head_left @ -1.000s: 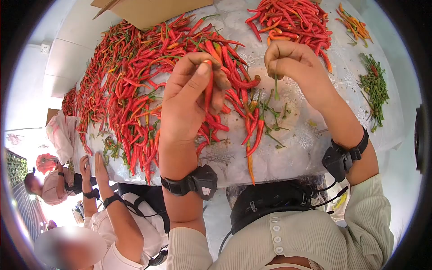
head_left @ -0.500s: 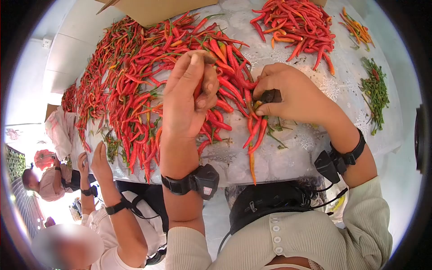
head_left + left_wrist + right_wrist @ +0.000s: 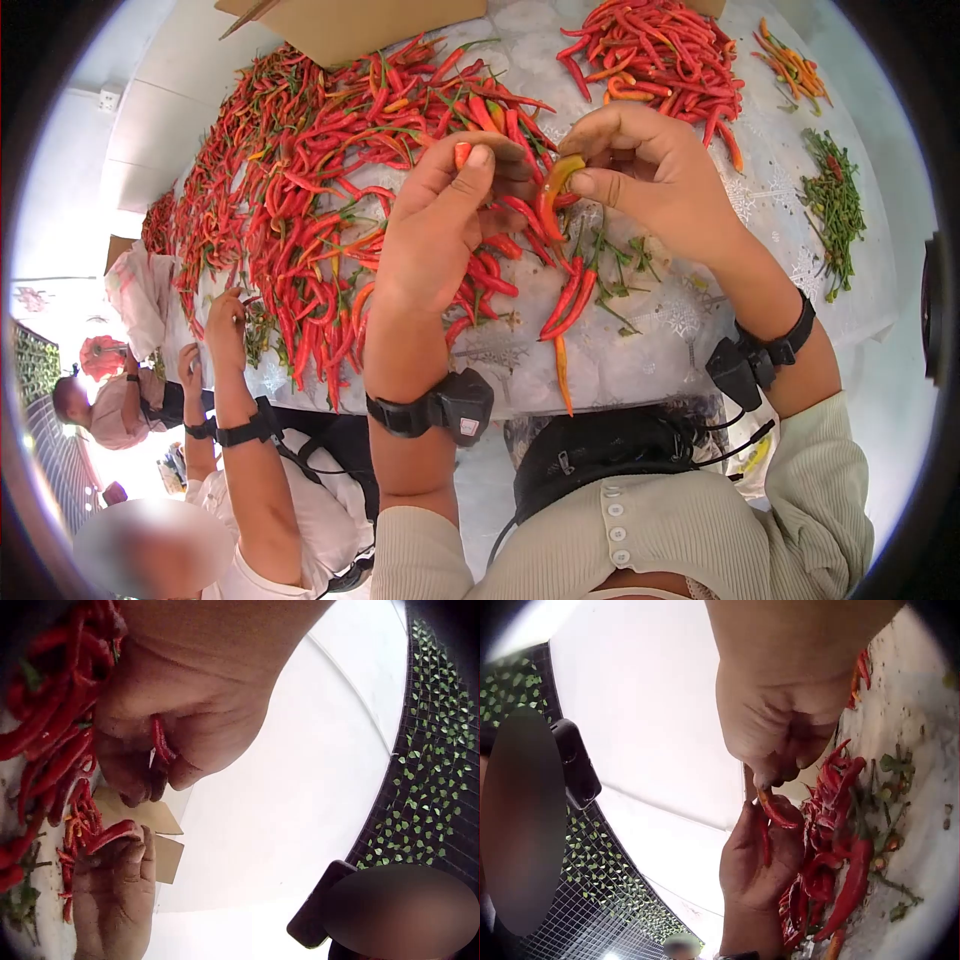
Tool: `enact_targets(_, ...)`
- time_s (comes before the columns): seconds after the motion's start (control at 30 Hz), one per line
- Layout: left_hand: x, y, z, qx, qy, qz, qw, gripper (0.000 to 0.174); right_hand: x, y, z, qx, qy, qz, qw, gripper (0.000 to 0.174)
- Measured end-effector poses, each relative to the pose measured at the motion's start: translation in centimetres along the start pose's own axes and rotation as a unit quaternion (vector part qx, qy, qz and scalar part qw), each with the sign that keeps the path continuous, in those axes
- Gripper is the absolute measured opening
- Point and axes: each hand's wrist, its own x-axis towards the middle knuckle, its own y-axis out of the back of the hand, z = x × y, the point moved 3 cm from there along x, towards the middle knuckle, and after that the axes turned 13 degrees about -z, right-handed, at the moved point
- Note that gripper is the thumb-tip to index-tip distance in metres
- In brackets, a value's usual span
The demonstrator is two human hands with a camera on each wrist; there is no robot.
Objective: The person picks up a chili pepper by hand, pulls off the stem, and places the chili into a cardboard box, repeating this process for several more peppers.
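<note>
My left hand (image 3: 432,225) grips a red chili pepper (image 3: 160,738) in its curled fingers; the tip shows beside the thumb in the head view. Between thumb and fingers, my right hand (image 3: 662,185) pinches an orange-yellow and red chili pepper (image 3: 553,198) by its upper end. That pepper's red end points toward my left fingers, close to them. Both hands are over the edge of a big heap of red chilies (image 3: 310,200) with green stems. Below the right hand lie loose green stems (image 3: 625,265) and a couple of red chilies (image 3: 574,305).
A red chili pile (image 3: 665,50) sits at the back, with a few orange chilies (image 3: 792,65) and a green stem pile (image 3: 835,215) to the right. A cardboard box (image 3: 370,25) stands behind the heap. Another person's hand (image 3: 226,330) works at the left.
My right hand went from holding a green stem down to the chilies, then rose with an orange-red pepper toward my left hand. The left hand keeps its red pepper. The neighbour's hands moved.
</note>
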Motion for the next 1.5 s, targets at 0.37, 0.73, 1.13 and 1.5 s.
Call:
enact_targets(0.37, -0.3, -0.1, -0.3, 0.063, 0.071, -0.086, 0.992, 0.024, -0.2, -0.3, -0.2, -0.14, -0.032, 0.031, 0.989, 0.021)
enact_targets(0.73, -0.1, 1.1, 0.8, -0.125, -0.032, -0.025, 0.991, 0.015, -0.4, 0.2, 1.5, -0.424, 0.043, -0.044, 0.904, 0.017)
enact_targets(1.13, -0.2, 0.9, 1.0, -0.062, -0.053, 0.03, 0.996, 0.009, 0.2, 0.1, 0.4, 0.046, -0.06, -0.016, 0.997, 0.022)
enact_targets(1.5, -0.4, -0.6, -0.2, 0.022, 0.1, -0.059, 0.993, 0.014, -0.1, -0.4, 0.5, 0.045, -0.07, -0.004, 0.997, 0.027)
